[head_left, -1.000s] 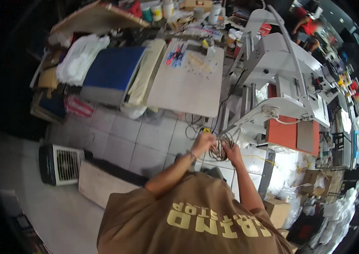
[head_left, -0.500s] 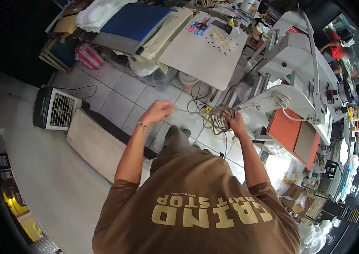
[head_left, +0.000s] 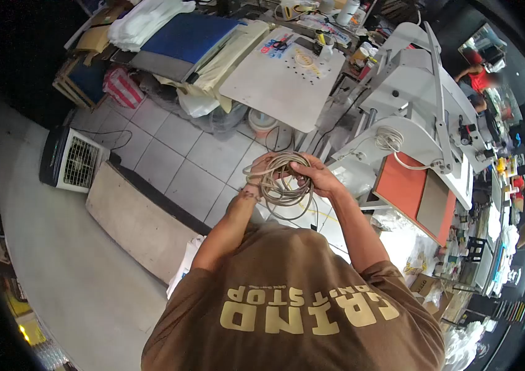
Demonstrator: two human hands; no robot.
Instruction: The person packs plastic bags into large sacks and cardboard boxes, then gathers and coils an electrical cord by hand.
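Observation:
A loose coil of greyish-beige cable hangs between my two hands, above the floor in front of my body. My right hand grips the coil from its right side, with the thumb lying over the loops. At the coil's left side is my left hand, its fingers closed at the loops and partly hidden behind them. A beaded bracelet sits on the left wrist. Thinner strands, one of them yellow, hang below the coil.
A grey press machine with an orange-red board stands to the right. Ahead is a white table holding scissors and small items. An air cooler and a pale bench panel are at left. A person in red is far right.
My left hand has moved right to meet the coil, where before it held a stretched strand out to the left. My right hand and the coil have shifted left.

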